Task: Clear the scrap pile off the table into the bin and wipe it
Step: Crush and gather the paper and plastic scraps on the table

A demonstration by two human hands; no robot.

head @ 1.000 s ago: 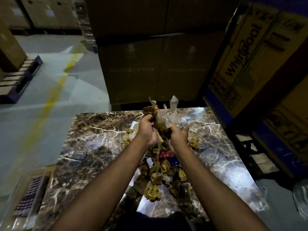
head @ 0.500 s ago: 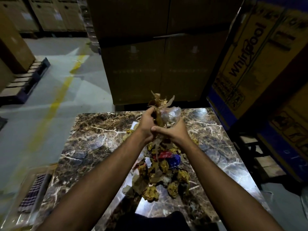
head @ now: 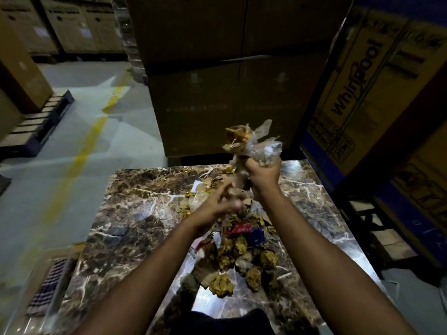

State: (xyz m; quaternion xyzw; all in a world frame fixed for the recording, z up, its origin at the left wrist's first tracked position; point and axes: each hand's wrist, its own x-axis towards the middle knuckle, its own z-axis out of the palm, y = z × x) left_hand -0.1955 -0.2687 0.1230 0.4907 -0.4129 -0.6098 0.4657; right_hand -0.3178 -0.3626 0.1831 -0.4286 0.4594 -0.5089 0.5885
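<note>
A scrap pile (head: pixel 239 257) of crumpled brown paper, clear plastic and a red and a blue wrapper lies along the middle of the marble table (head: pixel 135 213). My right hand (head: pixel 263 175) grips a bunch of scraps (head: pixel 251 143), brown paper and clear plastic, raised above the far part of the pile. My left hand (head: pixel 217 204) hovers just over the pile, lower and to the left of the right hand. It is motion-blurred, its fingers spread and holding nothing.
A clear plastic bin (head: pixel 41 293) with a checked cloth (head: pixel 46 286) inside stands at the table's left front corner. Stacked cardboard boxes (head: pixel 229 76) rise behind the table, and a Whirlpool box (head: pixel 362 81) leans at the right. A pallet (head: pixel 38 124) lies on the floor at the left.
My left hand has let go of the bunch and dropped down toward the pile. My right hand has kept the bunch and moved it slightly right and up.
</note>
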